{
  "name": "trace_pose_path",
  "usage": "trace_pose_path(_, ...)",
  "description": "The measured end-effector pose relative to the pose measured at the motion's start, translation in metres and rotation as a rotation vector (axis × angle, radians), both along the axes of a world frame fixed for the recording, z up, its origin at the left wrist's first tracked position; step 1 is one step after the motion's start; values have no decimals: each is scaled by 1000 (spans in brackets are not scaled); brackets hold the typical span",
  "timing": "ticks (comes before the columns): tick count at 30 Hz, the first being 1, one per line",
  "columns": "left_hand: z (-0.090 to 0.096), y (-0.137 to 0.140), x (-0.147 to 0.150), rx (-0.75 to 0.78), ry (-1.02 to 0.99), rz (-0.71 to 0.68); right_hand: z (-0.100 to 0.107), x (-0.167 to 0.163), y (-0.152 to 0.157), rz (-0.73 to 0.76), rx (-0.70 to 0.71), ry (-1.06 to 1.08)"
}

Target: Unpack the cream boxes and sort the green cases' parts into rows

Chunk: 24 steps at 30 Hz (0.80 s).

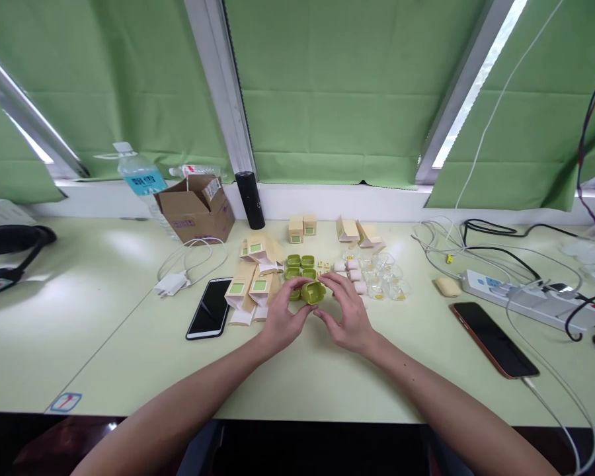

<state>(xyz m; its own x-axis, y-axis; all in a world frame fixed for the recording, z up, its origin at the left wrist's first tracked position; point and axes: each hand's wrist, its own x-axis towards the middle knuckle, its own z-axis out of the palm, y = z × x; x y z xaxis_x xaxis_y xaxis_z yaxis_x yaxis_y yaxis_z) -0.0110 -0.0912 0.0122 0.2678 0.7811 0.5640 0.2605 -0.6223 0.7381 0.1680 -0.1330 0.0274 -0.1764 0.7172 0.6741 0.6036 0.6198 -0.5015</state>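
A small green square cup (314, 293) is held between my two hands, tilted so that its hollow inside faces me. My left hand (286, 316) grips its left side with thumb and fingers. On the right side, the fingers and thumb of my right hand (348, 314) close around it. Just behind are more green cups (293, 260) in rows, partly hidden by my hands. White rounded pieces (354, 275) stand right of them, beside several clear plastic covers (384, 274). Tiny yellow pieces (322, 265) lie between the green cups and the white pieces.
Unfolded cream cartons (248, 284) lie left, near a phone (209, 309) and white charger (171, 283). Two folded boxes (302, 229) stand behind. A cardboard box (198, 211), water bottle (141, 175) and black cylinder (250, 200) line the back. Right are a power strip (520, 301), cables and another phone (496, 340).
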Motion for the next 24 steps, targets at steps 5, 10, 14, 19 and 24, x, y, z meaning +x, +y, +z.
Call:
trace_pose_path(5, -5, -2, -1, -15, 30, -98, -10, -2, -3, 32, -21, 39)
trace_pose_path(10, -2, -3, -3, -116, -69, -227, -9, -1, -4, 29, 46, 74)
trace_pose_path(14, 6, -2, -2, -275, -217, -267, -7, 1, -7, 33, 99, 124)
trace_pose_path(19, 8, -2, 3, -401, -305, -303, -10, -2, -6, 85, -101, 416)
trace_pose_path(24, 6, -4, 5, -122, -191, -156, -15, -5, 3, 259, -428, 750)
